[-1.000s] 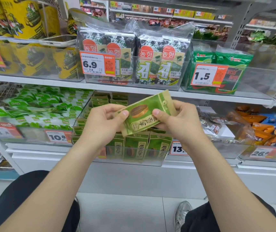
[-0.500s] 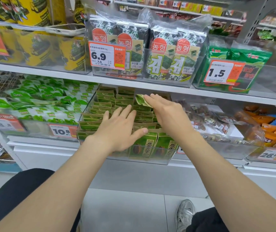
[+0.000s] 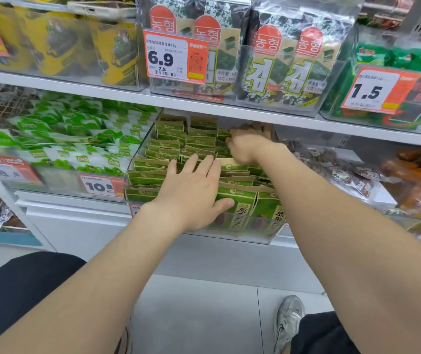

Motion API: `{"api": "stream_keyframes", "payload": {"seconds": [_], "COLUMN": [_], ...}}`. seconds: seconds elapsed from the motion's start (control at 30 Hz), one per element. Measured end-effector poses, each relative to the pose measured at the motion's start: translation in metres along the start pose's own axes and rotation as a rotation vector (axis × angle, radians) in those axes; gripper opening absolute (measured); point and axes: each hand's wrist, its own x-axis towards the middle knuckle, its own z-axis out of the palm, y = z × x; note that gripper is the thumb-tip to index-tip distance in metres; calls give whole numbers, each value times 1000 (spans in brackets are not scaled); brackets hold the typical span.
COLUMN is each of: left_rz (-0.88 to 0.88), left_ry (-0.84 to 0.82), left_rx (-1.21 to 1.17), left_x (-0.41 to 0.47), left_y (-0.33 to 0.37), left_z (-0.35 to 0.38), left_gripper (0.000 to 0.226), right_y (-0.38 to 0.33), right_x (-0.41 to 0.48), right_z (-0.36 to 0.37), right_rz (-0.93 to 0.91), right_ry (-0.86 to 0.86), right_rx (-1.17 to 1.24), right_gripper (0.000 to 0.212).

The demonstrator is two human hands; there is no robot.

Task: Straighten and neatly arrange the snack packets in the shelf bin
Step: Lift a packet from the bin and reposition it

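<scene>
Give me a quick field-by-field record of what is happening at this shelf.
place: shop shelf, with a clear bin on the lower level
contents: green snack packets standing in rows
left hand: flat, fingers straight, resting on the packet tops near the front
right hand: at the back right of the bin, fingertips hidden among packets
above: seaweed packs and a price tag reading 6.9

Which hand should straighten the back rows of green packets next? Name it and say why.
Right. The right hand is deep at the back of the bin, fingers among the rear packets. The left hand lies flat on the front rows, probably steadying them.
</scene>
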Motion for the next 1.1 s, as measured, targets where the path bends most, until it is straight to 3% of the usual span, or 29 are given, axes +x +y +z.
{"api": "stream_keyframes", "payload": {"seconds": [0.07, 0.2, 0.33, 0.57, 0.73, 0.93, 1.03, 1.1], "left_rz": [2, -3, -21, -46, -104, -157, -30, 12], "left_ry": [-3, -21, -34, 11, 81, 224, 240, 204], "left_rx": [-2, -13, -57, -58, -77, -17, 73, 126], "left_x": [0, 0, -2, -1, 3, -5, -12, -13], "left_y": [0, -1, 2, 3, 13, 30, 47, 59], "left_z": [0, -2, -2, 3, -1, 2, 3, 7], "left_gripper": [90, 91, 94, 90, 93, 96, 109, 104], "right_y": [-6, -17, -21, -17, -16, 6, 24, 36], "right_x": [-3, -19, -20, 1, -14, -66, -89, -106], "right_z": [0, 4, 7, -2, -2, -11, -11, -6], "right_rz": [27, -67, -81, -70, -92, -208, -141, -81], "right_ry": [-15, 124, 16, -82, -63, 26, 250, 362], "right_rx": [-11, 36, 133, 128, 211, 373, 357, 393], "right_gripper": [51, 60, 77, 71, 79, 42, 33, 31]}}
